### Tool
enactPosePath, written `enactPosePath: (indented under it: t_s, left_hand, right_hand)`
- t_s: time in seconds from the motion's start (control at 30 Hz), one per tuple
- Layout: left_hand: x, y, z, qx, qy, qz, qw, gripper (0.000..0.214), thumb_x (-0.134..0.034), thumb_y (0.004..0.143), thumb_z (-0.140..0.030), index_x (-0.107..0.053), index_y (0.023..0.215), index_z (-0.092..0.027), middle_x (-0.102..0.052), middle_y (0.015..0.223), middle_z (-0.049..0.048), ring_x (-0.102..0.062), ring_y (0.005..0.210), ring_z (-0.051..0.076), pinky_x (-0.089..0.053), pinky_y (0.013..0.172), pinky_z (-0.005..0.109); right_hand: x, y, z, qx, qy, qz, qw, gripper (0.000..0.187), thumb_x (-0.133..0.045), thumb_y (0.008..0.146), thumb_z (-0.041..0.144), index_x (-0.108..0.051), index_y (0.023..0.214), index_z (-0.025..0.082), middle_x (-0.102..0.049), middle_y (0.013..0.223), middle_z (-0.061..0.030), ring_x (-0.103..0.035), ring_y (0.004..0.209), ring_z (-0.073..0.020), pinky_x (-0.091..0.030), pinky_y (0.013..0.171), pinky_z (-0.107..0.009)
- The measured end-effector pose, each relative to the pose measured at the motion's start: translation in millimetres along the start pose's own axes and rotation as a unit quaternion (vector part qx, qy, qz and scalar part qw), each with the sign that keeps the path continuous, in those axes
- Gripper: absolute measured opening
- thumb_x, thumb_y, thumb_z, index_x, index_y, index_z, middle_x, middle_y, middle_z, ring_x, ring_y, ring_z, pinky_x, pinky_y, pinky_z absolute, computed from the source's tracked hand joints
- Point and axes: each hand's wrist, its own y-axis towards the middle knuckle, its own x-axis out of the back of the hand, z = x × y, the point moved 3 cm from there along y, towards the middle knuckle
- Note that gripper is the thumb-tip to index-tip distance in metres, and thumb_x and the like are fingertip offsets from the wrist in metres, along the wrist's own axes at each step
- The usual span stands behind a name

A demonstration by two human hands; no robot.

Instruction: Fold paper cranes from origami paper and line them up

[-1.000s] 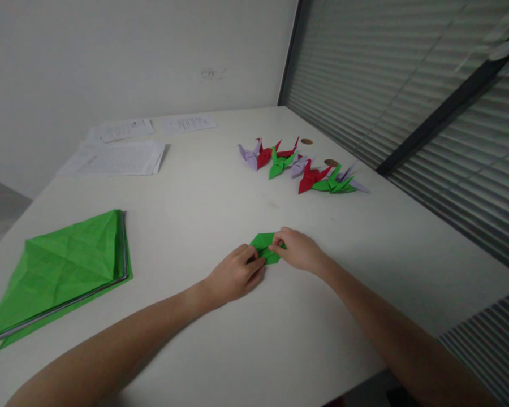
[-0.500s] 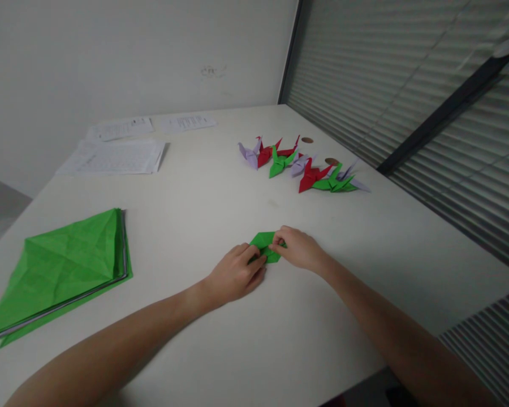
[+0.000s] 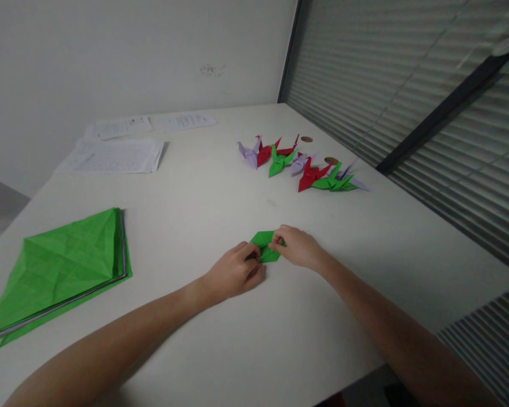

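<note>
A small folded piece of green origami paper (image 3: 263,238) lies on the white table between my hands. My left hand (image 3: 236,269) is closed at its left end, fingers curled over the edge. On the other side my right hand (image 3: 297,245) pinches the paper's right part between thumb and fingers. Fingertips hide both ends of the paper. Beyond my hands stands a cluster of folded paper cranes, among them a green crane (image 3: 279,163), a red crane (image 3: 310,175) and a lilac crane (image 3: 249,154).
A stack of creased green paper sheets (image 3: 68,265) lies at the left. Printed papers (image 3: 119,157) rest at the far left of the table (image 3: 186,192). Two brown round spots (image 3: 306,139) show near the right edge, beside the window blinds (image 3: 365,85).
My left fingers have shifted slightly back along the lower edge of the green paper, uncovering a bit more of it. My right hand keeps its pinch nearly in place.
</note>
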Motion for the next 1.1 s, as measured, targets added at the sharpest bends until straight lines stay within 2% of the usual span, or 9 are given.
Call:
enactPosePath:
  t_s: [0.13, 0.23, 0.33, 0.4, 0.53, 0.63, 0.77, 0.93, 1.1]
  left_hand:
    - [3.5, -0.6, 3.8, 0.061, -0.054, -0.031, 0.996, 0.021, -0.046, 0.089, -0.014, -0.062, 0.102, -0.013, -0.059, 0.097, 0.0102, -0.059, 0.078, 0.015, -0.056, 0.072, 0.031]
    - [2.8, 1.3, 1.1, 0.041, -0.043, -0.007, 0.998, 0.034, -0.048, 0.085, -0.013, -0.057, 0.118, -0.013, -0.057, 0.109, 0.0130, -0.059, 0.092, 0.020, -0.056, 0.082, 0.036]
    - [-0.1, 3.3, -3.0, -0.007, -0.004, 0.030, 1.000, 0.023, -0.053, 0.084, -0.017, -0.064, 0.104, -0.010, -0.057, 0.108, 0.0151, -0.056, 0.100, 0.024, -0.054, 0.089, 0.041]
    - [-1.0, 4.2, -3.2, -0.012, -0.001, 0.036, 0.999, 0.017, -0.053, 0.085, -0.018, -0.066, 0.093, -0.010, -0.059, 0.103, 0.0142, -0.056, 0.096, 0.023, -0.054, 0.089, 0.039]
    - [-1.4, 4.4, -1.9, -0.013, -0.005, 0.029, 0.999, 0.016, -0.051, 0.086, -0.017, -0.067, 0.083, -0.012, -0.061, 0.098, 0.0126, -0.057, 0.094, 0.022, -0.054, 0.086, 0.037]
    - [-2.4, 3.2, -2.1, -0.026, 0.017, 0.034, 0.999, 0.019, -0.051, 0.087, -0.022, -0.067, 0.086, -0.011, -0.063, 0.100, 0.0133, -0.058, 0.093, 0.023, -0.054, 0.086, 0.038]
    - [-3.5, 3.0, -3.4, -0.041, 0.043, 0.051, 0.997, 0.030, -0.051, 0.088, -0.029, -0.063, 0.108, -0.010, -0.063, 0.109, 0.0144, -0.058, 0.099, 0.025, -0.052, 0.090, 0.042]
    - [-2.4, 8.1, -4.4, -0.027, 0.026, 0.072, 0.997, 0.028, -0.057, 0.084, -0.036, -0.067, 0.093, -0.011, -0.063, 0.098, 0.0125, -0.056, 0.092, 0.024, -0.052, 0.086, 0.039]
    - [-0.8, 11.0, -4.7, -0.018, 0.014, 0.075, 0.997, 0.022, -0.058, 0.083, -0.032, -0.067, 0.089, -0.012, -0.063, 0.097, 0.0111, -0.054, 0.089, 0.023, -0.051, 0.086, 0.037]
  right_hand:
    - [0.3, 0.6, 0.4, 0.003, -0.003, 0.002, 1.000, 0.015, -0.059, 0.086, 0.032, -0.066, 0.078, 0.022, -0.068, 0.092, -0.0036, -0.062, 0.080, -0.0176, -0.037, 0.062, -0.026]
    - [0.4, 1.2, 0.4, 0.004, -0.007, 0.004, 1.000, 0.015, -0.059, 0.086, 0.032, -0.066, 0.078, 0.022, -0.067, 0.092, -0.0038, -0.062, 0.079, -0.0176, -0.036, 0.062, -0.026]
    - [0.3, 0.9, 0.1, 0.004, -0.009, -0.001, 1.000, 0.015, -0.059, 0.086, 0.032, -0.066, 0.078, 0.022, -0.067, 0.091, -0.0042, -0.062, 0.079, -0.0176, -0.037, 0.063, -0.026]
    - [0.2, 0.4, 0.0, 0.005, -0.009, -0.003, 1.000, 0.015, -0.060, 0.086, 0.033, -0.066, 0.079, 0.022, -0.067, 0.091, -0.0043, -0.062, 0.079, -0.0175, -0.037, 0.063, -0.026]
    - [0.1, -0.5, 0.6, -0.002, -0.011, 0.000, 1.000, 0.015, -0.060, 0.087, 0.033, -0.067, 0.079, 0.022, -0.068, 0.092, -0.0040, -0.063, 0.080, -0.0171, -0.038, 0.063, -0.026]
    - [0.7, -1.0, 2.1, -0.002, -0.017, -0.002, 1.000, 0.015, -0.060, 0.087, 0.032, -0.066, 0.080, 0.022, -0.068, 0.091, -0.0030, -0.063, 0.080, -0.0163, -0.037, 0.063, -0.025]
    - [1.0, -0.8, 2.8, -0.007, -0.019, -0.003, 1.000, 0.014, -0.060, 0.087, 0.032, -0.066, 0.079, 0.022, -0.067, 0.090, -0.0021, -0.063, 0.079, -0.0163, -0.035, 0.061, -0.026]
    - [1.1, -1.5, 2.4, -0.011, -0.015, -0.006, 1.000, 0.016, -0.060, 0.087, 0.034, -0.066, 0.079, 0.022, -0.066, 0.089, -0.0015, -0.062, 0.078, -0.0160, -0.035, 0.061, -0.026]
    - [3.6, -3.9, 1.4, -0.030, -0.053, -0.013, 0.998, 0.020, -0.060, 0.088, 0.039, -0.068, 0.080, 0.023, -0.062, 0.094, -0.0025, -0.062, 0.078, -0.0163, -0.034, 0.059, -0.026]
